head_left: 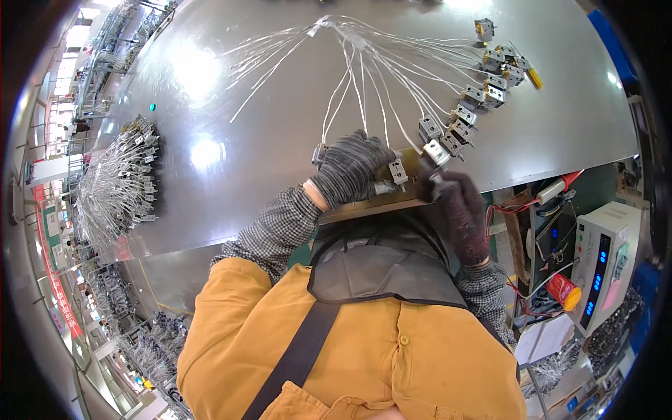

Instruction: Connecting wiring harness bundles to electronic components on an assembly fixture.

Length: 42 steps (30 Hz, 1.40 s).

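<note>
My left hand, in a grey knit glove, is closed at the table's front edge; what its fingers hold is hidden. One small box-shaped metal part with holes in its face stands just right of it, and another metal part peeks out at its left. In a dark maroon glove, my right hand has its fingers curled around something silvery too blurred to name. Right above those fingers lies a shiny metal part. White wires fan from a tied bundle toward the parts.
More wired metal parts line the right, beside a yellow-handled tool. A heap of wired parts lies on the metal table at left. Right of the table stand a white device with blue digits and a red-and-yellow container.
</note>
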Each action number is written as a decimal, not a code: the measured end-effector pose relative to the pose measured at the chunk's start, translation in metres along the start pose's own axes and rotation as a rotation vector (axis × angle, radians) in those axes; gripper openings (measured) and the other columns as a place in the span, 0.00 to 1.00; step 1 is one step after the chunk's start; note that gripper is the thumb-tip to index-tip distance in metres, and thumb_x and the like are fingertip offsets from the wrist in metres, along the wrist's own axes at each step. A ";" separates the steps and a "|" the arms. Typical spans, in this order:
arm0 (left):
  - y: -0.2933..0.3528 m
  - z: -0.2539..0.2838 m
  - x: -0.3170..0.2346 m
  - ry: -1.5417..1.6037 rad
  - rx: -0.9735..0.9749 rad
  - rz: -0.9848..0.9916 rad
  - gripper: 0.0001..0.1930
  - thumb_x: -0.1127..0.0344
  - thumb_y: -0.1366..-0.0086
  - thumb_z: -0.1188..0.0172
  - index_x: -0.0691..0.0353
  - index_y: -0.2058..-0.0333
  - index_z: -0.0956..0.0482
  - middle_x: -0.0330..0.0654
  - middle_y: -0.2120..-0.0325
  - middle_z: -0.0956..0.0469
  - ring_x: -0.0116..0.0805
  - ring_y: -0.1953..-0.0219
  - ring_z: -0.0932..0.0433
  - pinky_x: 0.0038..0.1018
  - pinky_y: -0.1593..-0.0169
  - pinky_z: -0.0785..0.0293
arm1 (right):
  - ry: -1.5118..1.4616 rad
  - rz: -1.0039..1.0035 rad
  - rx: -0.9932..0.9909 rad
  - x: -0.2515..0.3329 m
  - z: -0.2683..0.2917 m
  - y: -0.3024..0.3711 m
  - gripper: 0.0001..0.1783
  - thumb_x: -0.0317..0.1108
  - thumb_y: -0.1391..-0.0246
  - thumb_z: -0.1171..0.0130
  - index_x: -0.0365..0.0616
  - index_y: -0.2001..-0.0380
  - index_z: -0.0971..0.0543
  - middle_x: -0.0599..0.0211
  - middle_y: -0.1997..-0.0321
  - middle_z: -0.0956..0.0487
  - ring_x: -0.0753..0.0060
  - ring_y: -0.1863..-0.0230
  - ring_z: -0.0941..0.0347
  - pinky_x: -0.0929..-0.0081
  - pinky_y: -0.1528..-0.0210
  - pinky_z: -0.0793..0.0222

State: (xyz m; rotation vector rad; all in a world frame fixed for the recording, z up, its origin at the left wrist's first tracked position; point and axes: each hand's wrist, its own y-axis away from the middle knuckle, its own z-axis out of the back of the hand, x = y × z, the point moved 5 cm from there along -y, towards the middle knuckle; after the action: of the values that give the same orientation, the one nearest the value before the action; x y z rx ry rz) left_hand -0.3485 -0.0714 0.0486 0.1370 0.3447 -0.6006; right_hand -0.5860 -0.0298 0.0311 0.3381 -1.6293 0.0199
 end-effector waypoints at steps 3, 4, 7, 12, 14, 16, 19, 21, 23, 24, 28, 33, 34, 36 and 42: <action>0.003 0.001 -0.016 0.073 -0.122 0.012 0.28 0.47 0.46 0.20 0.56 0.51 0.12 0.45 0.62 0.14 0.47 0.60 0.16 0.41 0.52 0.22 | 0.194 0.164 -0.179 0.019 0.024 -0.015 0.15 0.37 0.24 0.46 0.37 0.46 0.19 0.62 0.52 0.16 0.73 0.53 0.21 0.71 0.48 0.24; 0.004 0.003 -0.020 0.095 -0.162 0.029 0.27 0.47 0.46 0.20 0.56 0.52 0.12 0.45 0.63 0.13 0.46 0.61 0.16 0.40 0.53 0.22 | 0.325 0.219 -0.256 0.025 0.030 -0.017 0.16 0.39 0.24 0.45 0.38 0.46 0.19 0.59 0.52 0.15 0.70 0.52 0.20 0.68 0.48 0.24; -0.002 -0.001 -0.031 0.121 -0.210 0.112 0.27 0.46 0.46 0.20 0.55 0.53 0.11 0.44 0.64 0.13 0.46 0.59 0.15 0.45 0.43 0.28 | 0.410 0.196 -0.227 0.022 0.029 -0.020 0.15 0.38 0.27 0.42 0.39 0.47 0.19 0.55 0.52 0.15 0.64 0.53 0.18 0.65 0.51 0.22; -0.014 -0.006 -0.033 0.073 -0.145 0.166 0.28 0.41 0.43 0.24 0.54 0.52 0.11 0.45 0.62 0.13 0.47 0.56 0.16 0.47 0.35 0.35 | 0.542 0.164 -0.020 0.017 0.015 0.002 0.15 0.36 0.33 0.35 0.40 0.48 0.18 0.51 0.55 0.15 0.53 0.54 0.16 0.61 0.50 0.21; -0.016 -0.005 -0.034 0.125 -0.127 0.154 0.28 0.42 0.43 0.24 0.55 0.50 0.12 0.44 0.62 0.13 0.47 0.56 0.16 0.46 0.36 0.34 | 0.497 0.038 -0.015 0.009 0.014 0.009 0.15 0.33 0.36 0.32 0.40 0.48 0.18 0.50 0.55 0.15 0.50 0.54 0.16 0.61 0.50 0.21; -0.018 -0.007 -0.034 0.133 -0.066 0.192 0.29 0.42 0.43 0.24 0.55 0.49 0.12 0.44 0.62 0.12 0.47 0.56 0.16 0.45 0.38 0.33 | 0.557 0.080 -0.024 0.008 0.011 0.011 0.15 0.33 0.36 0.32 0.40 0.49 0.18 0.49 0.54 0.15 0.49 0.53 0.16 0.60 0.50 0.21; -0.021 -0.010 -0.035 0.107 -0.038 0.219 0.31 0.44 0.43 0.23 0.56 0.46 0.14 0.44 0.62 0.12 0.47 0.57 0.17 0.43 0.41 0.30 | 0.622 0.201 0.000 0.007 0.001 0.009 0.16 0.33 0.37 0.31 0.40 0.48 0.18 0.49 0.53 0.15 0.47 0.52 0.16 0.59 0.48 0.21; -0.021 -0.008 -0.035 0.123 -0.104 0.171 0.31 0.46 0.42 0.24 0.56 0.44 0.14 0.44 0.63 0.12 0.47 0.58 0.17 0.43 0.44 0.28 | 0.611 0.245 0.001 0.007 -0.005 0.007 0.18 0.33 0.38 0.30 0.40 0.47 0.18 0.48 0.52 0.15 0.46 0.52 0.16 0.59 0.47 0.21; -0.018 -0.005 -0.033 0.170 -0.180 0.085 0.30 0.48 0.41 0.24 0.56 0.44 0.14 0.44 0.63 0.12 0.47 0.58 0.17 0.44 0.44 0.28 | 0.554 0.228 -0.034 0.007 -0.008 0.011 0.20 0.33 0.40 0.29 0.39 0.46 0.18 0.48 0.52 0.16 0.44 0.51 0.17 0.58 0.46 0.21; -0.016 -0.004 -0.032 0.196 -0.219 0.044 0.29 0.48 0.41 0.24 0.56 0.43 0.14 0.44 0.64 0.12 0.47 0.58 0.17 0.44 0.44 0.28 | 0.435 0.142 -0.009 0.003 -0.009 0.013 0.21 0.32 0.41 0.29 0.39 0.45 0.18 0.49 0.53 0.16 0.44 0.52 0.17 0.58 0.46 0.21; -0.015 -0.010 -0.026 0.203 -0.160 0.072 0.29 0.49 0.40 0.25 0.55 0.43 0.14 0.44 0.63 0.12 0.48 0.58 0.16 0.43 0.43 0.28 | 0.520 0.255 0.070 0.009 -0.014 0.026 0.25 0.29 0.42 0.28 0.38 0.41 0.20 0.50 0.52 0.17 0.48 0.53 0.16 0.60 0.46 0.21; -0.020 -0.007 -0.028 0.168 -0.146 0.059 0.29 0.47 0.41 0.24 0.55 0.45 0.13 0.44 0.63 0.12 0.48 0.60 0.16 0.42 0.43 0.27 | 0.516 0.295 0.100 0.003 -0.012 0.024 0.26 0.29 0.38 0.30 0.37 0.38 0.24 0.52 0.49 0.17 0.60 0.52 0.17 0.63 0.47 0.21; -0.021 -0.007 -0.027 0.176 -0.124 0.070 0.28 0.47 0.41 0.24 0.55 0.45 0.13 0.45 0.63 0.12 0.48 0.60 0.16 0.42 0.43 0.27 | 0.470 0.225 0.022 -0.002 -0.009 0.022 0.26 0.30 0.37 0.30 0.37 0.38 0.24 0.53 0.48 0.17 0.61 0.52 0.17 0.63 0.47 0.21; -0.022 -0.009 -0.028 0.185 -0.078 0.101 0.28 0.46 0.42 0.23 0.55 0.47 0.12 0.45 0.63 0.12 0.48 0.60 0.16 0.43 0.45 0.26 | 0.373 0.103 -0.052 -0.010 -0.006 0.023 0.24 0.31 0.35 0.31 0.37 0.39 0.25 0.53 0.48 0.17 0.63 0.52 0.17 0.64 0.47 0.21; -0.022 -0.009 -0.031 0.142 -0.148 0.107 0.27 0.45 0.43 0.23 0.56 0.50 0.11 0.45 0.65 0.12 0.47 0.59 0.15 0.42 0.46 0.25 | -0.138 -0.234 -0.063 -0.029 -0.005 0.022 0.22 0.39 0.32 0.34 0.38 0.42 0.24 0.56 0.49 0.18 0.67 0.53 0.18 0.70 0.52 0.20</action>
State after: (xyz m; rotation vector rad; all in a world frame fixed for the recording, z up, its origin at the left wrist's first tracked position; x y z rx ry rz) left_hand -0.3873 -0.0712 0.0502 0.0555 0.5147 -0.4588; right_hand -0.5845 -0.0017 0.0077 0.4883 -1.7127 -0.2365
